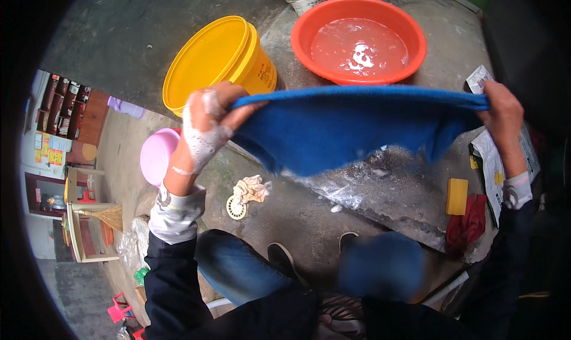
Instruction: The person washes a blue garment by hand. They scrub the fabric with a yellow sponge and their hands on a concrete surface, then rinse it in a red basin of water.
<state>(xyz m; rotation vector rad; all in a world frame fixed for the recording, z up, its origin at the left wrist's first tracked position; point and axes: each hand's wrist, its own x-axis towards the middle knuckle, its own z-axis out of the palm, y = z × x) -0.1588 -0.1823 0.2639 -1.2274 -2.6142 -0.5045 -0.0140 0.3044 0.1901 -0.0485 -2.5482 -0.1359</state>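
A blue cloth (330, 130) is stretched between my two hands above the concrete floor, its lower part hanging in loose folds. My left hand (207, 121), with soap foam over its back and wrist, pinches the left end of the upper edge. At the other end, my right hand (503, 110) grips the same edge. Just beyond the cloth stands a red plastic basin (299, 50) holding cloudy water with bubbles. Behind my left hand is a yellow plastic bucket (263, 66), partly covered by that hand. Foam (343, 195) lies on the wet concrete under the cloth.
A yellow bar of soap (457, 196), a dark red cloth (466, 226) and a printed plastic bag (488, 161) lie at the right. A crumpled beige cloth (252, 188) touches a round drain cover (236, 207). A pink basin (157, 157) stands left, with a straw broom (105, 215) farther off.
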